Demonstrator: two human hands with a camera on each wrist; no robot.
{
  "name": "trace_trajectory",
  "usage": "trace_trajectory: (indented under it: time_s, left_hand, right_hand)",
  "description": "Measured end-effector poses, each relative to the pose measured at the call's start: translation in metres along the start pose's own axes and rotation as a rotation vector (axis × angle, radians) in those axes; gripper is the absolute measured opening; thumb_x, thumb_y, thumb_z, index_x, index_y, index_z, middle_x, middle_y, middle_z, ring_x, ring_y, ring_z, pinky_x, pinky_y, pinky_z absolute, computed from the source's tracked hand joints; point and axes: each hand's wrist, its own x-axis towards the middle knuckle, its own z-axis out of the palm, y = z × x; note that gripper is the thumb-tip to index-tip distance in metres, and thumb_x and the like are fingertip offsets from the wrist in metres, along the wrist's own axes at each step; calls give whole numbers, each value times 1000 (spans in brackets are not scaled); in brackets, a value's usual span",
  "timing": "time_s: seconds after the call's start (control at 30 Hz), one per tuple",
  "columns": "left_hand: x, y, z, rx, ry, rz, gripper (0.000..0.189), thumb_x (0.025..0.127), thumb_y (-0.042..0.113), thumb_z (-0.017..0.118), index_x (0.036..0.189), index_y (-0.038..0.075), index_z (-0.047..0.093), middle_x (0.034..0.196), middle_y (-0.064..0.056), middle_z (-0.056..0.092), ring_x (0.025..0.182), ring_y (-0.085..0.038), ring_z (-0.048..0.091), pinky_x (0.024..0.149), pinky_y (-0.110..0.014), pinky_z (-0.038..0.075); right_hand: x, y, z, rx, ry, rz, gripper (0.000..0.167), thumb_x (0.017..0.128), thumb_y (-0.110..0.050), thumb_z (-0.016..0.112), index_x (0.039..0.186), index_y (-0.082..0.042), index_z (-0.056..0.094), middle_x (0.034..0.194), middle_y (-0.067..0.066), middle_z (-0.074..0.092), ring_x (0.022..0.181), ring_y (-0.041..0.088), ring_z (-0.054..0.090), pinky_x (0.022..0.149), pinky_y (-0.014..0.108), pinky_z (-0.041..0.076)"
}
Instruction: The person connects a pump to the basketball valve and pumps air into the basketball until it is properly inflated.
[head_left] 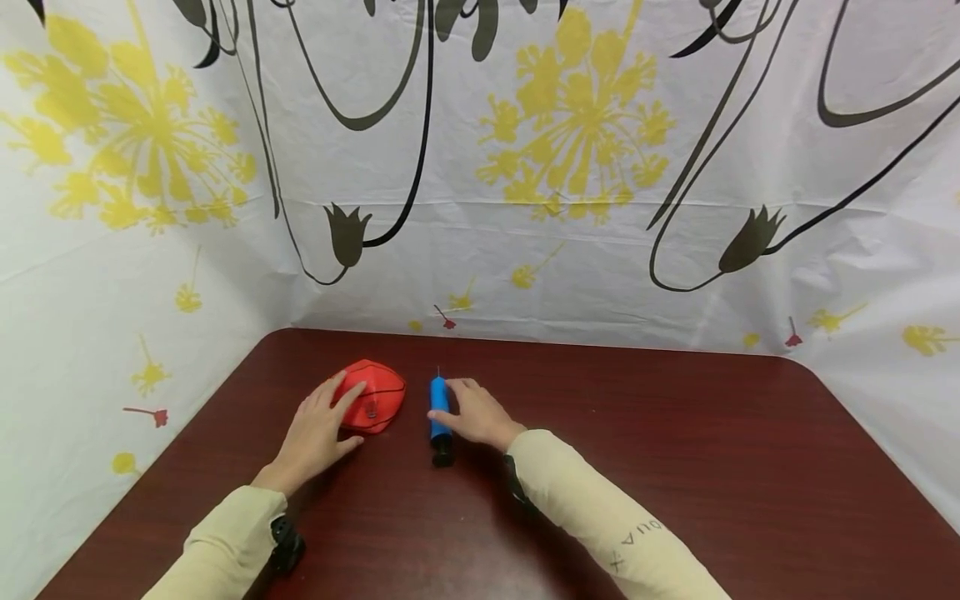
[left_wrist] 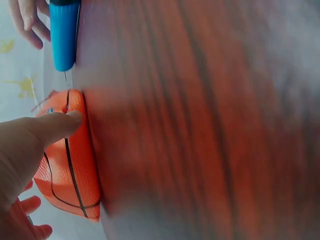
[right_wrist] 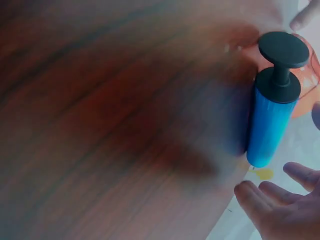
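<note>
As the ball lies left of the pump, our left hand and right hand splay fingers accordingly, gripping neither.

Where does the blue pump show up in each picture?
Head: blue pump, just left of and below center.
Left wrist: blue pump, upper left.
Right wrist: blue pump, right side.
Shared landmark: the orange-red ball, respectively left of, below and partly behind it.

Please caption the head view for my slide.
Left grip at a flattened, black-lined red ball, right grip at a blue cylindrical pump with black handle, on a reddish-brown table.
</note>
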Motion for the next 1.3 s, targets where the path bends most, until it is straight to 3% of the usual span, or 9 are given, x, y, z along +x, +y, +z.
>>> trace_trajectory:
  time_s: [0.33,0.7,1.0,1.3]
  left_hand:
    - [6,-8,8,-39,49,47,85,56,23,82,128,5,40,131,-25,32,113,-42,34,88,-54,32]
    - [19,-5,10,-107,-49,-26,90,59,27,81,134,7,35,136,-23,26,118,-42,29,87,-57,33]
    - [21,-5,11,-149,-63,-53,94,57,35,81,134,9,33,135,-20,28,117,-40,29,81,-53,41]
    - [25,-7,12,-146,-78,-83,90,57,31,81,132,10,36,130,-19,33,113,-40,32,75,-51,44]
  right_hand:
    - [9,-5,1,76,3,29,58,82,-27,62,128,0,39,119,18,46,103,26,47,85,38,43]
    - [16,-3,8,163,-1,118,60,82,-27,62,128,0,35,115,20,47,97,28,49,83,41,43]
    - [22,-5,11,167,-10,154,66,81,-29,63,130,3,33,118,21,47,98,29,50,85,42,43]
    - [24,-4,12,192,-5,162,65,79,-24,65,128,6,35,114,22,50,92,28,52,79,40,46]
